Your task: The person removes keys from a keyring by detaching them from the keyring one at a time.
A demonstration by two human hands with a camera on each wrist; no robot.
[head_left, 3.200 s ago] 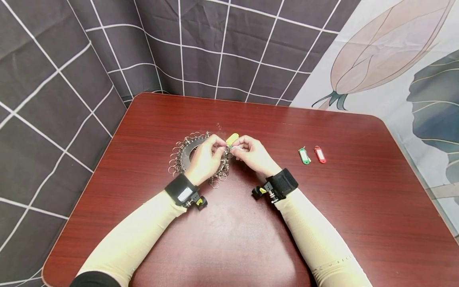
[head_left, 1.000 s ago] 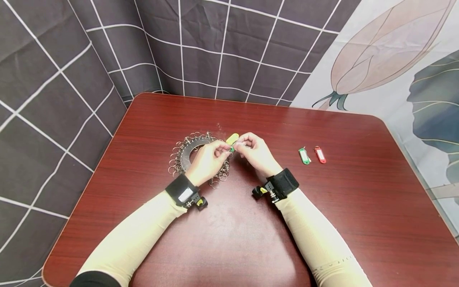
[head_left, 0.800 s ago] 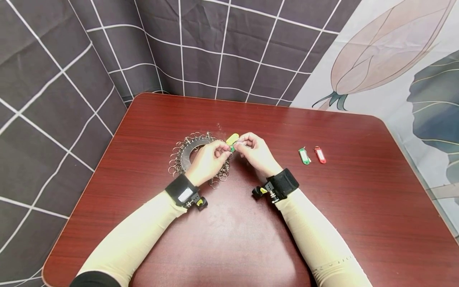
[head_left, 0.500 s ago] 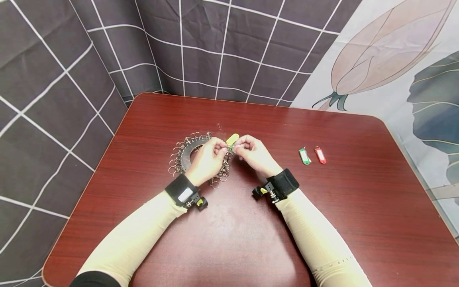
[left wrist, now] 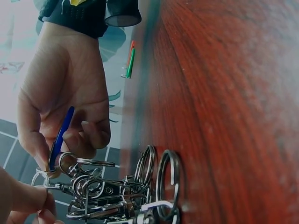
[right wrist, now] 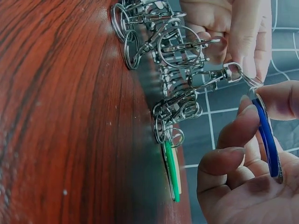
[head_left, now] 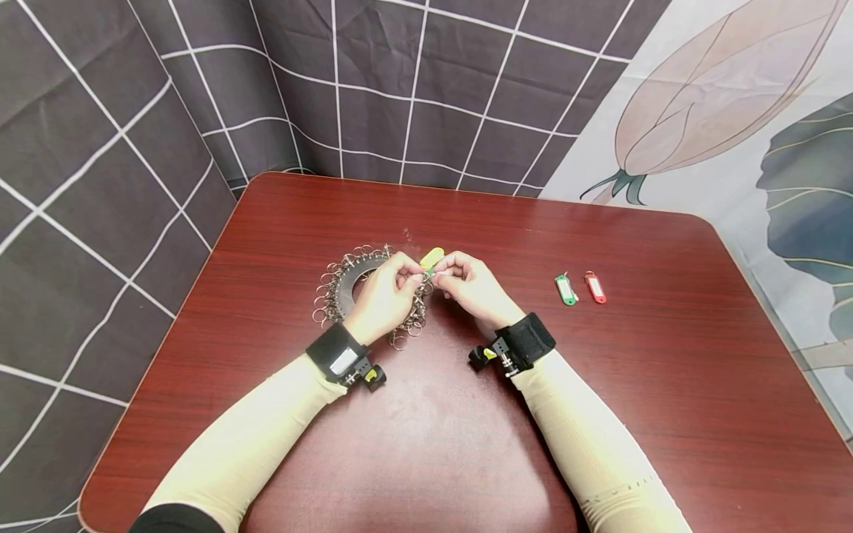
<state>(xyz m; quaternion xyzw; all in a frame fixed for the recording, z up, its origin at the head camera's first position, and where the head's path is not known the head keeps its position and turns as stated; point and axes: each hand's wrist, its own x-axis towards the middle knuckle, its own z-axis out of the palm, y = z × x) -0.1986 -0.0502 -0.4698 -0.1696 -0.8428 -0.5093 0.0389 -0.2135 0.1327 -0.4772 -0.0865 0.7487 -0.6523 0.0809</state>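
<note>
A dark metal disc (head_left: 341,291) hung with several key rings and snap clasps (right wrist: 177,109) lies on the red-brown table (head_left: 653,355). My left hand (head_left: 413,272) is over its right side and pinches one clasp (right wrist: 219,77) by its end. My right hand (head_left: 440,271) meets it fingertip to fingertip and pinches a blue key tag (right wrist: 267,140), also seen as blue key tag (left wrist: 60,135) in the left wrist view. The tag's small ring touches the clasp end. A yellow tag (head_left: 432,257) and a green tag (right wrist: 172,175) hang on the disc just beyond the hands.
A loose green tag (head_left: 565,289) and a loose red tag (head_left: 595,287) lie side by side on the table right of my hands. A checked dark cloth (head_left: 133,148) and a printed curtain (head_left: 733,111) hang close behind the table's far edge.
Both hands stay together at the disc's right edge. Over the last second the right hand has dropped slightly toward me and its fingers have shifted a little on the tag.
</note>
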